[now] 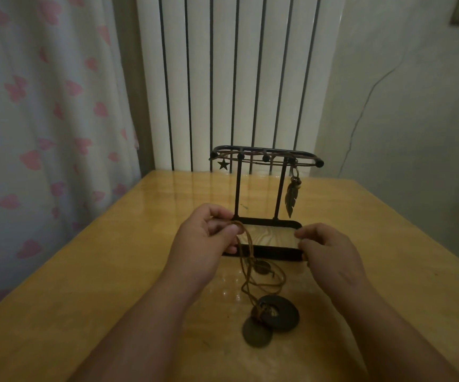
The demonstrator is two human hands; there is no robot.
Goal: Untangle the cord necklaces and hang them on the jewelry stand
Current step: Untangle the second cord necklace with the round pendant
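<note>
1. The brown cord [246,244] is lifted at its top end, pinched in the left hand [203,238]. From there it drops in loose loops just in front of the base of the jewelry stand [275,253].
2. Follow it down and it reaches a dark ring pendant [284,315] lying flat on the surface [85,299]. A smaller disc pendant [257,336] touches the ring on the near side.
3. Another small round pendant [261,267] sits inside the loops. It looks like more than one necklace caught together, though I can't trace which strand belongs to which.
4. On the left hand, the fingers [232,230] are closed, thumb against forefinger with the cord nipped between. The right hand [324,249] hovers beside the stand's base with its fingertips drawn together. Whether they hold a strand, I can't tell.
5. The stand is upright just beyond the hands. A star charm [223,164] hangs at its left end and a feather pendant [291,197] at its right, with cords draped along the top bar. So I'd say the job is partly done.
6. This is the untangling step. Next, I reckon, the right hand needs to pick one strand out of the loops and ease it away from the left hand's grip. A hard pull would likely just tighten the snarl.
</note>
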